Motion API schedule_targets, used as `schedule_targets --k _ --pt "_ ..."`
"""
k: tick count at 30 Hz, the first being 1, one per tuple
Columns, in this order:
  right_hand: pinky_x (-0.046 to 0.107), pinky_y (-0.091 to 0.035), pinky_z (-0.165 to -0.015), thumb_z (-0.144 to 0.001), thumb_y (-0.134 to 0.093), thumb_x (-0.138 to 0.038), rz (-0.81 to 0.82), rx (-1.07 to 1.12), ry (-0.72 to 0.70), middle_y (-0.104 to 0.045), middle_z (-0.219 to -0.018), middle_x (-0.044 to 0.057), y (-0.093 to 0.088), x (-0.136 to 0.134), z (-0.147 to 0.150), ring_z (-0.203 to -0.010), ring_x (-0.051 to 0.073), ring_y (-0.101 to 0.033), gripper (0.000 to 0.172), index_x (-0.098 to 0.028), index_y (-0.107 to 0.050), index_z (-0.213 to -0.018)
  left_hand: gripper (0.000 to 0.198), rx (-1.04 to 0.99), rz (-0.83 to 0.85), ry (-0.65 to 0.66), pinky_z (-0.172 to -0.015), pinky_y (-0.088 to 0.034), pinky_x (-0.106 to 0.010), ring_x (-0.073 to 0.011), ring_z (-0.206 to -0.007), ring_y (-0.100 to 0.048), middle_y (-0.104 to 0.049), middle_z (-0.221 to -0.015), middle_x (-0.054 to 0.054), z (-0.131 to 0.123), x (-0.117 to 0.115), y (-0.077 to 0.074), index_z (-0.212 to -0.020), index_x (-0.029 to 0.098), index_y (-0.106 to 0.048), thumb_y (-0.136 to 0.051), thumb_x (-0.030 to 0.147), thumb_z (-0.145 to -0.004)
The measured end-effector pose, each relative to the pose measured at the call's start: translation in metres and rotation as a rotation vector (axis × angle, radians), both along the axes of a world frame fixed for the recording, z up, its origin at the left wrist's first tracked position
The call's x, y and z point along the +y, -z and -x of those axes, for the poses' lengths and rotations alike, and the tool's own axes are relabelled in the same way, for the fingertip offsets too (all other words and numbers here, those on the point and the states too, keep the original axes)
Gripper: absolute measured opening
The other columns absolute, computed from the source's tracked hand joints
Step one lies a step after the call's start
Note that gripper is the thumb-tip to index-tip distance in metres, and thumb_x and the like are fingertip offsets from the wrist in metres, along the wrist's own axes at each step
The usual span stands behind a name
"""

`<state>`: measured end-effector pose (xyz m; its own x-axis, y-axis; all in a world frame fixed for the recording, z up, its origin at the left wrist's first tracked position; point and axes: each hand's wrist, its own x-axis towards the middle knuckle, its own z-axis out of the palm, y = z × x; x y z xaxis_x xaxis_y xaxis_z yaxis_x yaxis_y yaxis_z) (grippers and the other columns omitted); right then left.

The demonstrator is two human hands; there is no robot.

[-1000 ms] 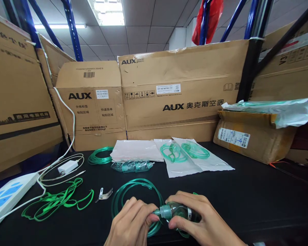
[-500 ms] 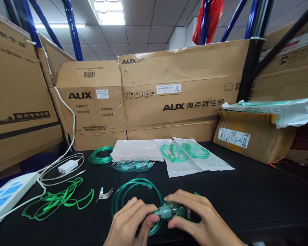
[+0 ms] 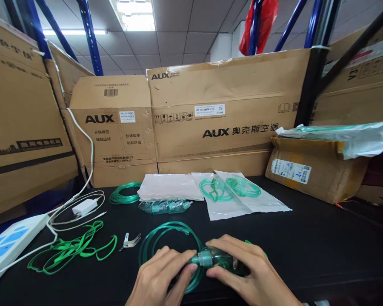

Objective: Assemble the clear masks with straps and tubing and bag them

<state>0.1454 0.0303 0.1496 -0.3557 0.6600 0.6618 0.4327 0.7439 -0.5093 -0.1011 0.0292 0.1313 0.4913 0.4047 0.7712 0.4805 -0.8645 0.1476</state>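
My right hand (image 3: 249,272) is wrapped round a clear green mask cup (image 3: 221,259) with a pale connector (image 3: 204,258) at its left end. My left hand (image 3: 159,280) pinches the end of the green tubing coil (image 3: 166,238) against that connector. Both hands rest low at the near edge of the black table (image 3: 306,238). The coil lies on the table just beyond my fingers.
On the left lie green elastic straps (image 3: 70,250), a small metal clip (image 3: 130,241), a white charger with cable (image 3: 84,207) and a white power strip (image 3: 9,244). Further back are another tubing coil (image 3: 124,193), bagged masks (image 3: 230,191), loose connectors (image 3: 166,207) and cardboard boxes (image 3: 223,106).
My hands have shifted slightly downward with the mask cup, and my left fingers have closed tighter on the tube end at the connector. Nothing else moved.
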Motion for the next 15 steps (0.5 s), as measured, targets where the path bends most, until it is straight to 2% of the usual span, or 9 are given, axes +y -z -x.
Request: schedule_targets --k 6,10,15 --pt "0.026 -0.057 -0.072 -0.094 -0.076 -0.051 0.048 -0.015 -0.002 -0.081 -0.094 0.002 -0.002 0.0 0.0 -0.082 0.02 -0.076 0.03 -0.025 -0.078 -0.11 0.017 -0.078 0.172 -0.042 -0.072 -0.054 -0.028 -0.0175 -0.072 -0.069 -0.076 -0.088 0.0 -0.002 -0.004 -0.005 -0.119 0.024 -0.071 -0.057 0.026 -0.11" --pt "0.026 -0.057 -0.074 -0.092 -0.079 -0.048 0.088 -0.019 -0.025 -0.081 -0.094 0.001 -0.004 -0.002 0.0 -0.082 0.02 -0.076 0.027 -0.026 -0.079 -0.107 0.02 -0.019 0.176 -0.012 -0.071 -0.052 -0.027 -0.0166 -0.071 -0.067 -0.075 -0.086 0.0 0.004 -0.005 -0.011 -0.116 0.024 -0.071 -0.053 0.029 -0.112" --pt "0.023 -0.056 -0.077 -0.087 -0.087 -0.032 0.132 -0.015 -0.071 -0.081 -0.098 -0.001 -0.003 -0.003 -0.002 -0.087 0.019 -0.075 0.023 -0.03 -0.08 -0.109 0.021 0.027 0.169 0.031 -0.067 -0.048 -0.028 -0.0171 -0.07 -0.064 -0.077 -0.086 0.001 0.007 -0.005 -0.017 -0.111 0.025 -0.071 -0.052 0.031 -0.112"
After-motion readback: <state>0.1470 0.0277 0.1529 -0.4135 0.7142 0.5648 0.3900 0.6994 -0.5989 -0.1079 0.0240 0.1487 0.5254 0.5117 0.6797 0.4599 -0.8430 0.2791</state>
